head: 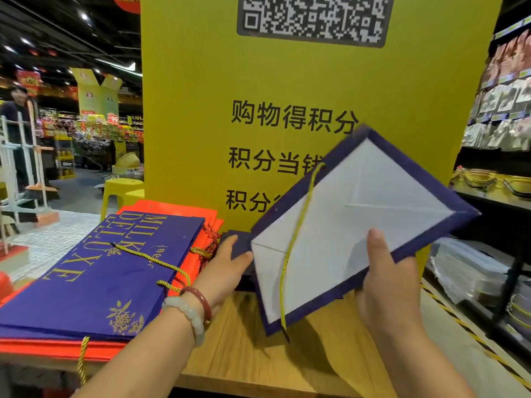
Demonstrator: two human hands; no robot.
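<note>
Just above the wooden table (258,354), the purple bag (353,225) gapes toward the camera. The left hand (227,268) pinches its corner and the right hand (388,282) grips the rim, thumb inside. Within, only white lining and a yellow cord (296,239) show.

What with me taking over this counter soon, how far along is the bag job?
Done: no opened bag stands finished in view. In hand: the left hand and right hand hold one purple bag, its mouth spread to the white inside, gold cord hanging across. To do: the stack of flat purple bags on red bags on the wooden table lies folded.
</note>
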